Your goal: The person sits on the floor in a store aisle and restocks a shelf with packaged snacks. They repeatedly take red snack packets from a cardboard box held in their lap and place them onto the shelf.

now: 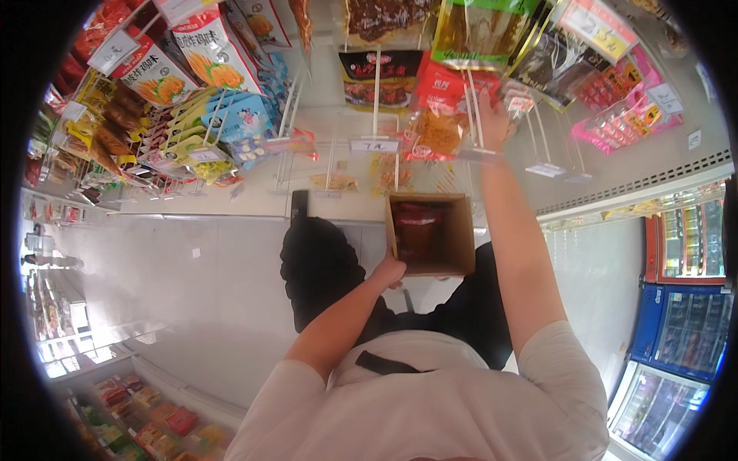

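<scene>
My left hand (pixel 392 271) grips the lower left side of an open cardboard box (pixel 468 242), between my legs and the display rack. Inside the box lie red snack packets (pixel 420 225). My right hand (pixel 493 118) reaches up to the rack, beside a red snack packet with a clear window (pixel 436 115) that hangs on a metal hook. The fingers are at that packet's right edge, partly hidden by hooks and a clear tag holder (pixel 479 155). Whether they grip the packet cannot be told.
Hanging snack bags (pixel 219 52) crowd the rack at the upper left. Pink packs (pixel 634 115) hang at the upper right. Metal hooks with price tags (pixel 375 145) stick out towards me. Glass-door coolers (pixel 686 328) stand at far right, and a bin of packets (pixel 135 415) at lower left.
</scene>
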A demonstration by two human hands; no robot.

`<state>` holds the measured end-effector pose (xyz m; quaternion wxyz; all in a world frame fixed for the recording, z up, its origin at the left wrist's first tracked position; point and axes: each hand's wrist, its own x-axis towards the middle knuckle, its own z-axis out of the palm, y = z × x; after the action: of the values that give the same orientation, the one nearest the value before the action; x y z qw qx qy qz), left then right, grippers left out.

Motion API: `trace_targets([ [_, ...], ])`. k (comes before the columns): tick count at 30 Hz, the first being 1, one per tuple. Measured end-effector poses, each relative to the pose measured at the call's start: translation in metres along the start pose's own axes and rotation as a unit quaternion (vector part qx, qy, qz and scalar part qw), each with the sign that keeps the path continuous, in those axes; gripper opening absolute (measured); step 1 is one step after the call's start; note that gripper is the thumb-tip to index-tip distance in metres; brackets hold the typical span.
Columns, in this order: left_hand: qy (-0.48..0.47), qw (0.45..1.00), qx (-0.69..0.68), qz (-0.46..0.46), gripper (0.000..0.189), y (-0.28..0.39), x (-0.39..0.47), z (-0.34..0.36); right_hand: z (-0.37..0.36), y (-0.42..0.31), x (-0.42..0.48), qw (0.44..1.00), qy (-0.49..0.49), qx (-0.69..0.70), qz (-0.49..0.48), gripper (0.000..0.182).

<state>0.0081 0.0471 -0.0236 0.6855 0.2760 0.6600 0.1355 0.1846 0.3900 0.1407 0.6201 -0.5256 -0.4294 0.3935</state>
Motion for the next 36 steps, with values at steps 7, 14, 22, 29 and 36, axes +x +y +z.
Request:
trace_targets([
  [7,-0.005,1.000,-0.027,-0.004,0.086,0.003,-0.012,0.000,-0.048,0.036,-0.117,0.995,0.051,-0.012,-0.081,0.042],
  [14,-0.016,1.000,-0.004,-0.007,0.080,0.007,-0.020,-0.004,-0.122,0.174,-0.262,0.947,-0.105,-0.299,0.061,0.027],
  [22,-0.046,0.998,0.028,0.020,0.077,0.019,-0.051,-0.006,-0.152,0.274,-0.218,0.849,-0.202,-0.390,0.295,0.066],
  [29,-0.035,0.993,0.101,0.054,0.086,-0.001,-0.073,-0.020,-0.104,0.246,-0.237,0.780,-0.207,-0.527,0.265,0.085],
  [36,-0.054,0.983,0.158,0.080,0.084,-0.001,-0.098,-0.021,-0.119,0.208,-0.256,0.792,-0.140,-0.552,0.221,0.053],
])
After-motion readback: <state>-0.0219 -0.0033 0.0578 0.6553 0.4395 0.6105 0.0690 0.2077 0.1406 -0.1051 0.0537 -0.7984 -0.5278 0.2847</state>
